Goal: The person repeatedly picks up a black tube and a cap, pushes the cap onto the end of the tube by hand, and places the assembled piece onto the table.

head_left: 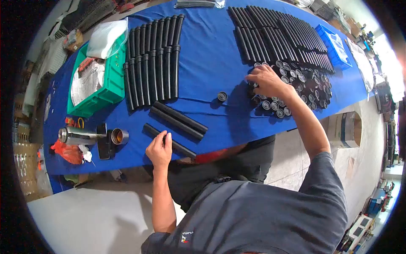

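My left hand [159,149] is at the front edge of the blue cloth, over a loose black tube [182,149]; its fingers are bent together, and what they hold, if anything, is hidden. Two more black tubes [179,120] lie side by side just beyond it. My right hand [267,80] reaches over the left part of a cluster of round black caps [311,86], its fingertips at the caps' edge; whether it grips one is unclear. A single cap [222,97] rests apart on the cloth, between the hands.
Two rows of capped tubes [154,63] lie at the back left, beside a green crate [116,80]. More tubes [258,42] fill the back right near a blue bin [344,63]. A steel flask [78,136], a cup [119,136] and a red bag [69,153] are at the left.
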{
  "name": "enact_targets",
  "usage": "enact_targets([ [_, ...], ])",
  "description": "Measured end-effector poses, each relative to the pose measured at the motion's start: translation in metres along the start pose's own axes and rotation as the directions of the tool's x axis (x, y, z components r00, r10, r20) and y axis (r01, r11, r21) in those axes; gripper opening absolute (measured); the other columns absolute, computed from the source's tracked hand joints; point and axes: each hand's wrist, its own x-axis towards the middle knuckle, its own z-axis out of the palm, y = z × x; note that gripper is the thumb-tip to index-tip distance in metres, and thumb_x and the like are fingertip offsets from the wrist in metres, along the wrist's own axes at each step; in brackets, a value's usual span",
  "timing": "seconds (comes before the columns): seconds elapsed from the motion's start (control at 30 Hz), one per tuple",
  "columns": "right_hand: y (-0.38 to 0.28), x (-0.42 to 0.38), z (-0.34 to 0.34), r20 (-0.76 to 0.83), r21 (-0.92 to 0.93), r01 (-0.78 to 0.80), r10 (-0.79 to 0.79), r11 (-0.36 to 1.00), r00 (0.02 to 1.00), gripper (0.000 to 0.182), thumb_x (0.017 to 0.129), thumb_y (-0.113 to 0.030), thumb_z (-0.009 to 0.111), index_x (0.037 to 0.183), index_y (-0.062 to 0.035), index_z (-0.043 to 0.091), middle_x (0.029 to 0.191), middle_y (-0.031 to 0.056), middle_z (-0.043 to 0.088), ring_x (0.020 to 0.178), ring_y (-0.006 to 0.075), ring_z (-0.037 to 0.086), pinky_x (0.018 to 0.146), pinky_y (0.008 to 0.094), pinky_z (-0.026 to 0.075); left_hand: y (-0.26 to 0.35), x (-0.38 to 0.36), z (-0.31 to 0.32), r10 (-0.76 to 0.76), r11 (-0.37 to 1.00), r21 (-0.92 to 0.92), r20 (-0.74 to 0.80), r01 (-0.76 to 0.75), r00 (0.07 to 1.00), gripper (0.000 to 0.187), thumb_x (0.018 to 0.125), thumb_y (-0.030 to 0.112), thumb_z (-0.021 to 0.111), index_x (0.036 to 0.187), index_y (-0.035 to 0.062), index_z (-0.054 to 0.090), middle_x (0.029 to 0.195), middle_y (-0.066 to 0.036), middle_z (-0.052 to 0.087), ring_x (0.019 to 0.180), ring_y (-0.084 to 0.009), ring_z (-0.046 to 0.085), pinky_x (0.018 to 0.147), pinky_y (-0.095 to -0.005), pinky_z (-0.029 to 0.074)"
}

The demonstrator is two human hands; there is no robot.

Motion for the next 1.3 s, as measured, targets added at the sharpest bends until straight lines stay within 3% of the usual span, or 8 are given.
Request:
enact_targets([
  [0.3, 0.002, 0.01, 0.021, 0.189, 0.052, -0.04, 0.03, 0.998, 0.981, 0.036, 0.075, -0.018, 0.071, 0.111, -0.0159, 0.072, 0.105, 0.0119, 0.065, 0.116, 0.0337, 0.053, 0.106, 0.0471, 0.038, -0.003, -0.001, 0.001, 0.018, 1.0, -0.003, -0.036, -0.018, 0.999, 0.016, 0.089, 0.021, 0.075, 0.095, 0.0058, 0.074, 0.084, -0.012, 0.074, 0.071, -0.0287, 0.072, 0.062, -0.0365, 0.056],
  [0.4, -0.003, 0.009, 0.023, 0.03, -0.007, 0.034, -0.034, 0.999, 0.999, 0.036, 0.075, -0.017, 0.073, 0.111, -0.016, 0.072, 0.105, 0.0114, 0.065, 0.121, 0.0342, 0.051, 0.118, 0.0529, 0.027, 0.001, 0.0, -0.001, -0.004, 1.0, -0.001, -0.03, 0.004, 1.0, 0.015, 0.088, 0.022, 0.075, 0.093, 0.0073, 0.074, 0.081, -0.01, 0.073, 0.067, -0.0276, 0.07, 0.059, -0.036, 0.054],
  [0.5, -0.001, 0.013, 0.027, 0.065, -0.032, 0.056, -0.053, 0.998, 0.996, 0.037, 0.076, -0.018, 0.073, 0.113, -0.0166, 0.072, 0.104, 0.0116, 0.065, 0.121, 0.0345, 0.051, 0.119, 0.056, 0.024, 0.001, 0.0, -0.002, -0.018, 1.0, 0.003, -0.009, 0.018, 1.0, 0.016, 0.088, 0.022, 0.075, 0.094, 0.0071, 0.074, 0.082, -0.01, 0.074, 0.069, -0.0281, 0.071, 0.06, -0.0361, 0.055],
  [0.73, -0.045, 0.051, 0.02, -0.002, 0.075, 0.139, -0.139, 0.987, 0.99, 0.039, 0.075, -0.021, 0.073, 0.114, -0.0165, 0.07, 0.099, 0.0118, 0.066, 0.113, 0.0343, 0.055, 0.114, 0.0539, 0.031, 0.0, 0.0, 0.0, -0.013, 1.0, -0.014, -0.014, 0.013, 1.0, 0.015, 0.088, 0.019, 0.076, 0.095, 0.0061, 0.074, 0.082, -0.011, 0.074, 0.069, -0.0285, 0.071, 0.06, -0.0365, 0.055],
  [0.83, -0.052, 0.058, 0.025, 0.044, 0.093, 0.101, -0.106, 0.991, 0.993, 0.041, 0.074, -0.019, 0.074, 0.113, -0.0125, 0.069, 0.105, 0.0116, 0.068, 0.115, 0.0337, 0.057, 0.109, 0.0492, 0.038, -0.003, -0.002, 0.0, -0.019, 0.999, -0.027, -0.015, 0.019, 1.0, 0.016, 0.087, 0.016, 0.077, 0.097, 0.0033, 0.075, 0.081, -0.01, 0.074, 0.057, -0.0184, 0.063, 0.055, -0.0305, 0.05],
  [1.03, -0.046, 0.052, 0.017, -0.035, 0.215, 0.067, -0.061, 0.974, 0.998, 0.044, 0.074, -0.023, 0.078, 0.116, -0.0101, 0.069, 0.112, 0.0112, 0.066, 0.116, 0.0327, 0.057, 0.106, 0.0444, 0.042, 0.0, 0.0, -0.002, -0.004, 0.999, 0.032, 0.001, 0.004, 1.0, 0.016, 0.088, 0.021, 0.076, 0.095, 0.0062, 0.074, 0.076, -0.01, 0.071, 0.062, -0.0268, 0.067, 0.056, -0.0359, 0.052],
  [1.13, -0.048, 0.044, -0.001, -0.028, 0.265, 0.006, 0.002, 0.964, 1.0, 0.047, 0.076, -0.029, 0.079, 0.119, -0.0114, 0.069, 0.121, 0.0128, 0.062, 0.121, 0.0335, 0.054, 0.107, 0.0462, 0.041, 0.0, -0.001, -0.002, -0.007, 0.999, 0.035, 0.0, 0.007, 1.0, 0.016, 0.088, 0.02, 0.076, 0.095, 0.006, 0.074, 0.077, -0.01, 0.072, 0.062, -0.0269, 0.067, 0.056, -0.036, 0.052],
  [1.3, -0.09, 0.027, 0.001, -0.165, 0.027, 0.084, -0.078, 0.996, 0.983, 0.05, 0.075, -0.033, 0.082, 0.12, -0.0154, 0.069, 0.146, 0.0205, 0.046, 0.14, 0.0388, 0.038, 0.119, 0.0523, 0.028, -0.001, -0.002, 0.001, 0.021, 1.0, -0.015, -0.035, -0.022, 0.999, 0.016, 0.089, 0.018, 0.076, 0.097, 0.0047, 0.076, 0.079, -0.011, 0.072, 0.056, -0.0189, 0.061, 0.054, -0.032, 0.049],
])
